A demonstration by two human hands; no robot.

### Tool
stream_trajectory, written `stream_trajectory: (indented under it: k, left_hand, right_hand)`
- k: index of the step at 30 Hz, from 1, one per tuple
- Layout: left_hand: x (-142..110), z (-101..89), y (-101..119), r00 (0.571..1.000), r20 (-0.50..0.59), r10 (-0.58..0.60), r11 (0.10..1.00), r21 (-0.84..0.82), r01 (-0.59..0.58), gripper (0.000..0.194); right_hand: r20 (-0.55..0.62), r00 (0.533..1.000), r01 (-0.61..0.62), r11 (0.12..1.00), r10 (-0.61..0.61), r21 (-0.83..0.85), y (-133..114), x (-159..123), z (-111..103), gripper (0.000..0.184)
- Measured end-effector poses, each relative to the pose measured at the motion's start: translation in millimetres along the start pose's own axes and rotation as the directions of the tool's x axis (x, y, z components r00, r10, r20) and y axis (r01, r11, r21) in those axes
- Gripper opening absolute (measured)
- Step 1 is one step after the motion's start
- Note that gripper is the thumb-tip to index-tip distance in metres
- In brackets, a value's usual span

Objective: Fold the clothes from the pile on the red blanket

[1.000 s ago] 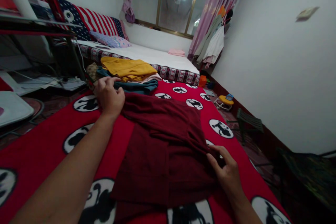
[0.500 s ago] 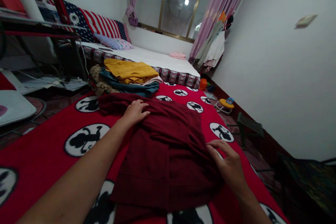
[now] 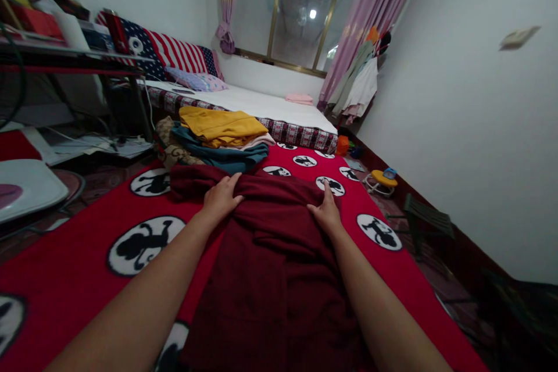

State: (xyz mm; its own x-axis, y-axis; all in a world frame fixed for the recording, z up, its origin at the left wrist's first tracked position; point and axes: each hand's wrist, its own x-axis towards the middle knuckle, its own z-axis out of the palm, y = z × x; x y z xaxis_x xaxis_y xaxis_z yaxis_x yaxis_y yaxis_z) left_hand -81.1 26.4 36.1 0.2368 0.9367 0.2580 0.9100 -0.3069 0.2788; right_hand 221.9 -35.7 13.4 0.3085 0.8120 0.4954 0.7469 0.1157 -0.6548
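A dark red long-sleeved garment [image 3: 265,279] lies spread in front of me on the red blanket [image 3: 78,238], its upper part folded and creased. My left hand [image 3: 220,197] rests on the garment's upper left, by the sleeve that points left; its thumb and fingers are apart. On the upper right part lies my right hand [image 3: 326,209], thumb and index finger spread, the other fingers partly hidden. Just beyond the sleeve sits a stack of folded clothes, with a yellow garment [image 3: 222,125] on top and a teal one [image 3: 235,157] beneath it.
Behind the stack stands a low bed with a white mattress [image 3: 257,104]. A cluttered desk [image 3: 78,58] and a white stool [image 3: 30,189] are on the left. Along the right wall stand a yellow-topped stool [image 3: 383,179] and a dark green folding stool [image 3: 427,215].
My right hand has moved from the garment's right edge up and inward to its upper right part. My left hand stays at about the same spot on the cloth.
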Motion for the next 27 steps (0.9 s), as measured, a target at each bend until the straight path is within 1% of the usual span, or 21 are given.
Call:
stream_trajectory:
  k: [3,5,6,8,10,11,13,15,17,18,19,20,21,22,23,24,25,27]
  left_hand:
    - [1.7,-2.1,1.4,0.998,0.033,-0.051,0.999,0.011,0.051,0.052]
    - [2.6,-4.7,2.0,0.995,0.048,-0.086,0.996,0.011,0.086,0.039]
    - [2.9,-6.2,2.2,0.993,0.05,-0.104,0.995,0.004,0.104,0.034]
    - [3.8,-9.7,3.0,0.991,0.026,-0.132,0.99,-0.053,0.133,0.028]
    - [5.3,-13.1,6.0,0.991,-0.044,-0.127,0.975,-0.19,0.117,0.026]
    - [6.2,-14.6,8.8,0.989,-0.087,-0.117,0.954,-0.285,0.087,0.025]
    - [7.8,-17.0,18.0,0.983,-0.159,-0.089,0.873,-0.488,0.0,0.027]
    - [7.8,-18.0,30.8,0.981,-0.191,-0.027,0.747,-0.656,-0.107,0.035]
    - [5.4,-17.1,44.1,0.978,-0.191,0.087,0.632,-0.748,-0.203,0.051]
    - [3.5,-15.6,49.8,0.971,-0.183,0.151,0.608,-0.758,-0.238,0.061]
    - [1.2,-13.5,54.5,0.963,-0.167,0.211,0.612,-0.746,-0.263,0.07]
    - [-1.2,-10.9,57.9,0.954,-0.145,0.262,0.638,-0.716,-0.284,0.077]
    - [-3.7,-7.9,60.2,0.944,-0.122,0.306,0.673,-0.674,-0.305,0.078]
    - [-6.1,-4.8,61.7,0.932,-0.096,0.35,0.703,-0.63,-0.329,0.073]
    - [-8.4,-1.8,62.7,0.916,-0.072,0.394,0.719,-0.597,-0.356,0.063]
    - [-10.7,0.7,63.6,0.898,-0.054,0.436,0.718,-0.581,-0.383,0.052]
    - [-12.8,2.7,64.7,0.88,-0.044,0.473,0.704,-0.582,-0.407,0.041]
    - [-17.0,4.7,68.2,0.848,-0.045,0.528,0.656,-0.613,-0.44,0.027]
  right_hand:
    - [0.011,0.999,-0.053,0.998,0.053,0.034,10.1,2.5,0.2,0.08]
    - [-0.028,0.996,-0.089,0.996,0.089,0.021,12.6,2.4,-1.0,0.073]
    - [-0.053,0.994,-0.094,0.995,0.095,0.012,12.7,1.7,-1.9,0.066]
    - [-0.095,0.992,-0.082,0.997,0.082,0.0,10.5,-0.4,-4.6,0.045]
    - [-0.149,0.987,-0.057,0.998,0.057,0.004,6.5,-2.6,-9.7,0.027]
    - [-0.199,0.979,-0.048,0.999,0.051,0.016,4.5,-3.3,-13.2,0.023]
    - [-0.341,0.938,-0.049,0.997,0.065,0.056,2.8,-3.4,-21.6,0.02]
    - [-0.48,0.87,-0.065,0.991,0.114,0.116,6.4,-1.3,-29.5,0.019]
    - [-0.535,0.824,-0.086,0.976,0.184,0.202,16.6,2.4,-34.8,0.021]
    - [-0.527,0.819,-0.105,0.961,0.229,0.256,23.5,4.4,-36.1,0.026]
    - [-0.499,0.818,-0.138,0.939,0.287,0.315,30.8,6.4,-36.5,0.034]
    - [-0.455,0.818,-0.186,0.91,0.353,0.371,37.8,8.2,-36.3,0.045]
    - [-0.408,0.811,-0.244,0.875,0.42,0.417,43.7,9.9,-35.8,0.056]
    - [-0.368,0.796,-0.299,0.841,0.48,0.45,47.8,11.4,-35.3,0.064]
    - [-0.337,0.784,-0.34,0.815,0.521,0.469,49.6,12.6,-35.1,0.067]
    - [-0.311,0.783,-0.361,0.801,0.539,0.478,48.9,13.6,-35.4,0.067]
    - [-0.289,0.793,-0.364,0.797,0.537,0.482,45.6,14.0,-36.5,0.063]
    - [-0.23,0.84,-0.343,0.81,0.491,0.476,32.5,12.6,-40.7,0.052]
